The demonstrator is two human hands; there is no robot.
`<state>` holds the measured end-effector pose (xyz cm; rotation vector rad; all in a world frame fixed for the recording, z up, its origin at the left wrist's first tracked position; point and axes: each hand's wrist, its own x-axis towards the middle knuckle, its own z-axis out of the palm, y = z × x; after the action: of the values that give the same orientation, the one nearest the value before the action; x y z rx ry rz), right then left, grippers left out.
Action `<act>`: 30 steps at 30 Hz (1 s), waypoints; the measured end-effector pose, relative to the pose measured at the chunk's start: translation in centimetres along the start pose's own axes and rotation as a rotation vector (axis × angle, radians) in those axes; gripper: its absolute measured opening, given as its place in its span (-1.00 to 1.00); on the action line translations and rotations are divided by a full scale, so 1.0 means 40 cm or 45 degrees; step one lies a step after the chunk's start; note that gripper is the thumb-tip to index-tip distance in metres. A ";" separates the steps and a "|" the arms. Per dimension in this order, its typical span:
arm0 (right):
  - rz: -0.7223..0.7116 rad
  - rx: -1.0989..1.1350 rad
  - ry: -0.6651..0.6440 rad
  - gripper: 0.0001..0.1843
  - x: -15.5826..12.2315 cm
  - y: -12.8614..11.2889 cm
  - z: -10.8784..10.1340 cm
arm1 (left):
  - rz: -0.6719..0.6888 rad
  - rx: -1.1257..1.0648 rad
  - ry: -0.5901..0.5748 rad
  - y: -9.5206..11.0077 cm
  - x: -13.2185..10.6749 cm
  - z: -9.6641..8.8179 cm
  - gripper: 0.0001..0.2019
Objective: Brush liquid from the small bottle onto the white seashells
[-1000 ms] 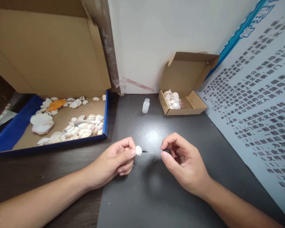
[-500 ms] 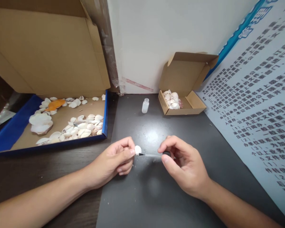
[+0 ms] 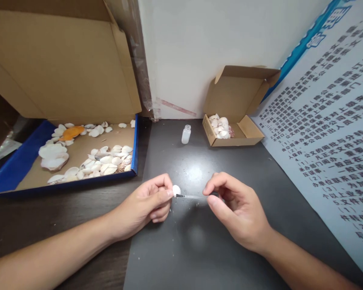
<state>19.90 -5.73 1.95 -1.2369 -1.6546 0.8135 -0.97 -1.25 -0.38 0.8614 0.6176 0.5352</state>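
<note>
My left hand (image 3: 155, 199) pinches a small white seashell (image 3: 176, 190) by its edge between thumb and forefinger. From the other side my right hand (image 3: 234, 205) grips a thin brush (image 3: 193, 197) with a clear stem and a dark tip. Its dark end is mostly hidden behind my right fingers. The brush lies almost level, and its tip touches the lower part of the shell's face. Beyond both hands, a small clear bottle (image 3: 186, 135) of whitish liquid stands upright with no cap on.
A blue-edged cardboard box (image 3: 134, 151) at the left holds many shells, one orange (image 3: 72, 132). A small open brown box (image 3: 237, 141) at the back right holds more shells. A printed sheet (image 3: 329, 161) slants along the right. White crumbs dot the dark mat (image 3: 166, 257).
The brush tip has shifted slightly left, further onto the face of the shell. Both hands keep their holds, and the whole view has moved very slightly.
</note>
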 end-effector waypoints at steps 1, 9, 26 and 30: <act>-0.014 -0.026 -0.014 -0.95 0.000 0.001 0.000 | -0.001 -0.003 0.003 0.000 0.000 0.000 -0.73; -0.026 -0.242 -0.051 -0.92 0.009 0.007 0.003 | 0.005 -0.035 0.035 0.000 0.003 0.002 -0.73; -0.026 -0.111 -0.002 -0.97 -0.001 0.012 -0.008 | 0.032 -0.143 0.112 0.008 0.008 0.010 -0.78; -0.055 -0.045 0.005 -0.96 -0.001 0.012 -0.007 | 0.031 -0.139 0.108 0.007 0.007 0.011 -0.81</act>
<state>20.33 -5.64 1.64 -1.2223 -1.6936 0.7579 -0.52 -1.14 -0.02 0.7465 0.6497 0.6242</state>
